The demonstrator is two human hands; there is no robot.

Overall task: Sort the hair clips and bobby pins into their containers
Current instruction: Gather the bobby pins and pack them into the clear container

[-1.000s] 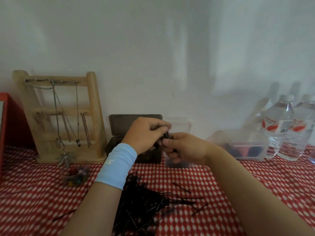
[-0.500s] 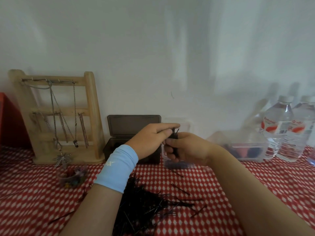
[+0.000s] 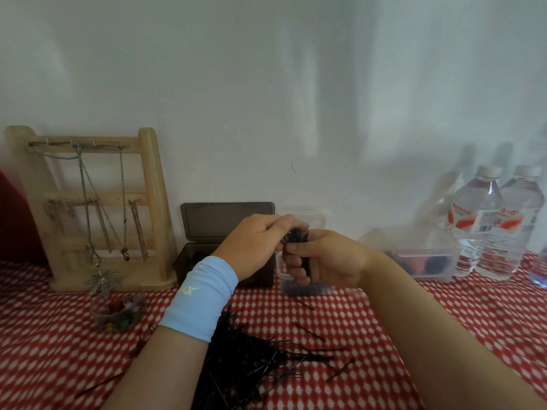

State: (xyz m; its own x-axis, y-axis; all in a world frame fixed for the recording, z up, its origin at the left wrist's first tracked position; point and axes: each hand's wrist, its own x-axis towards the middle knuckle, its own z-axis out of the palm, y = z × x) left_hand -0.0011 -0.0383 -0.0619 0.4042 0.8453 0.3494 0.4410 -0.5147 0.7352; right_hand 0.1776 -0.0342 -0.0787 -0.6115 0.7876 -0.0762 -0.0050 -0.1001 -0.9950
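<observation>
My right hand (image 3: 328, 258) grips a bundle of bobby pins (image 3: 296, 235) at frame centre, and my left hand (image 3: 257, 244) pinches its top. The loose pile (image 3: 245, 359) lies lower centre.

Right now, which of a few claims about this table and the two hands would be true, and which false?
1. The left hand and the right hand both hold a bundle of black bobby pins. True.
2. The dark brown plastic box has its lid shut. False: the lid stands open.
3. A pile of loose black bobby pins lies on the red-and-white checked tablecloth. True.
4. The light wooden jewellery stand is bare. False: chain necklaces hang on it.
</observation>
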